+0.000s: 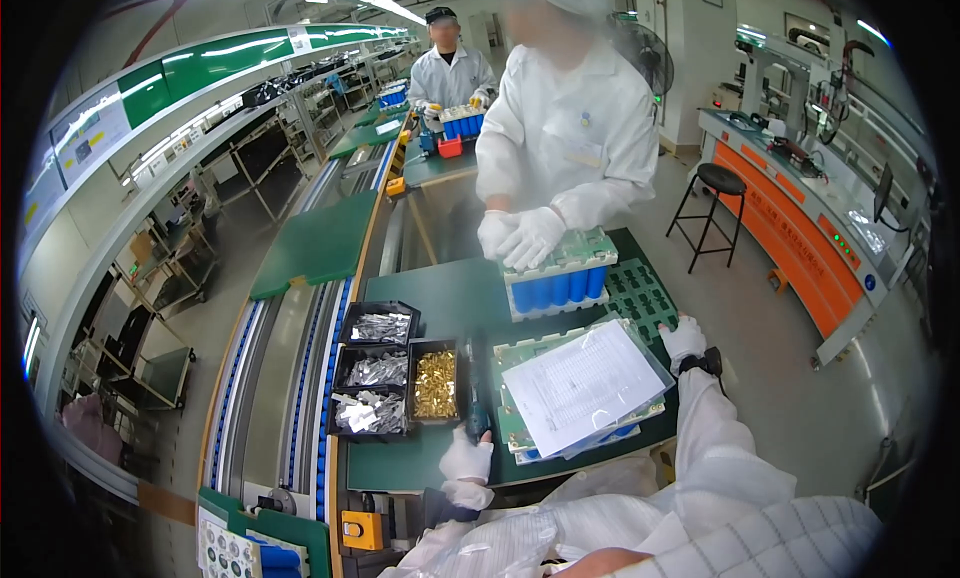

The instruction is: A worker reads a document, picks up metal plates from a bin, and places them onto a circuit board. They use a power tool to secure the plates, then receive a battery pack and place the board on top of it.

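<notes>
My left hand, in a white glove with bare fingertips showing, is closed at the near end of a slim dark-and-teal tool, like an electric screwdriver. My right hand, also gloved, rests with fingers extended at the right edge of the green perforated board; a dark band circles its wrist. Between my hands sits a low battery module with a pale green top and blue cells. Printed paper in a clear sleeve covers most of it. Left of the tool stands a black bin of brass-coloured parts.
Black bins of silvery metal pieces stand beside a roller conveyor. Across the table a co-worker lays both gloved hands on another blue-celled battery module. Another person works farther back. A stool stands right.
</notes>
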